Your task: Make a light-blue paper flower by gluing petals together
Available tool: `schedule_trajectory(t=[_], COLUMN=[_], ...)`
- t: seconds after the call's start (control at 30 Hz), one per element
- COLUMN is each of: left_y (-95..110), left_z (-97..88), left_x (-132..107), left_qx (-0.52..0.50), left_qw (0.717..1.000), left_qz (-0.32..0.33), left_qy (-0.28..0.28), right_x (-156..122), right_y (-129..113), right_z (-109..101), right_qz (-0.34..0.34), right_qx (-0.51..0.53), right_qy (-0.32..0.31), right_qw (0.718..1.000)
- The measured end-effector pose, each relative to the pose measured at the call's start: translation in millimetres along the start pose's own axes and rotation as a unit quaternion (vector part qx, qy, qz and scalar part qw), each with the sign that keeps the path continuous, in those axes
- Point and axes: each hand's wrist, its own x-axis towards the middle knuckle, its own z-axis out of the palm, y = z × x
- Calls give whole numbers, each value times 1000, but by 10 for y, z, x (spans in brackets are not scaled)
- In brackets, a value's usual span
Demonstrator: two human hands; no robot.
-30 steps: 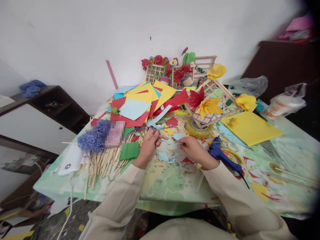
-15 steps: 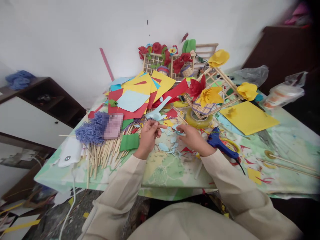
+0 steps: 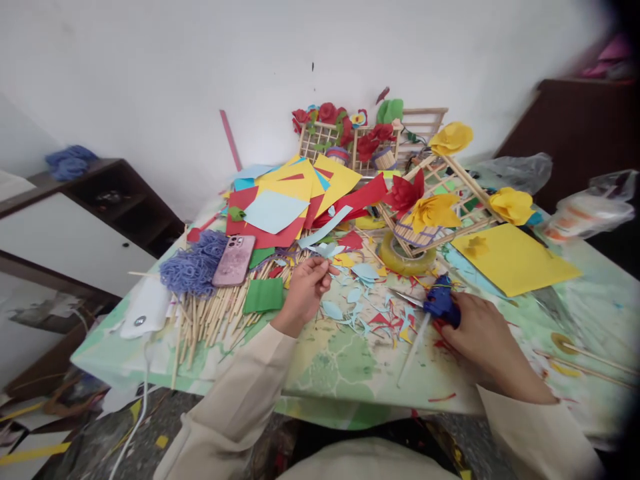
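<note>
My left hand [image 3: 306, 291] is closed above the paper scraps, thumb and fingertips pressed together; anything held in the pinch is too small to make out. My right hand [image 3: 483, 333] is wrapped around the handle of a blue glue gun [image 3: 441, 301], hiding most of the grip. Scissor blades [image 3: 407, 298] point left from beneath the gun, and a pale, clear stick [image 3: 414, 350] lies below it. Light blue petal-shaped paper pieces [image 3: 333, 309] and red and yellow clippings are scattered between my hands. A curled pale blue strip [image 3: 327, 229] lies beyond my left hand.
Behind stand stick lattices [image 3: 320, 139] with paper flowers. A tape roll [image 3: 407, 257] and yellow paper [image 3: 515, 260] are at right. Toward the left are purple yarn [image 3: 193, 267], a pink phone [image 3: 234, 260], wooden sticks [image 3: 200, 320] and a white corded device [image 3: 145, 312].
My right hand has left the blue paper pieces and moved right and nearer, closing on the glue gun. My left hand stays over the scraps, still pinched. The camera view has shifted slightly.
</note>
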Motion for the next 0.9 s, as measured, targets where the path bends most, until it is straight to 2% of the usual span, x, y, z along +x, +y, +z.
schedule_trajectory(t=[0.2, 0.37, 0.53, 0.63, 0.73, 0.83, 0.9], left_y=[9, 14, 22, 8, -8, -26, -51], left_z=[-6, 11, 30, 24, 38, 100, 169], left_x=[-14, -22, -26, -17, 7, 37, 50], left_qx=[-16, -18, -30, -45, -72, -96, -102], left_qw=[1000, 999, 998, 997, 993, 986, 983], left_qz=[-14, -32, -45, -58, -95, -133, -151], left_qy=[2, 14, 12, 17, 25, 17, 6], right_x=[-13, -146, -192, -174, -148, -135, -140], right_y=[1, -37, -104, -98, -56, -44, -96], right_z=[-19, 3, -59, -73, -74, -101, -142], right_qz=[8, 7, 11, 11, 28, 48, 25], right_qx=[4, -10, 28, 32, 46, 98, 159], right_qy=[-7, 51, 20, 26, 58, 115, 165], right_qw=[1000, 999, 999, 999, 997, 987, 973])
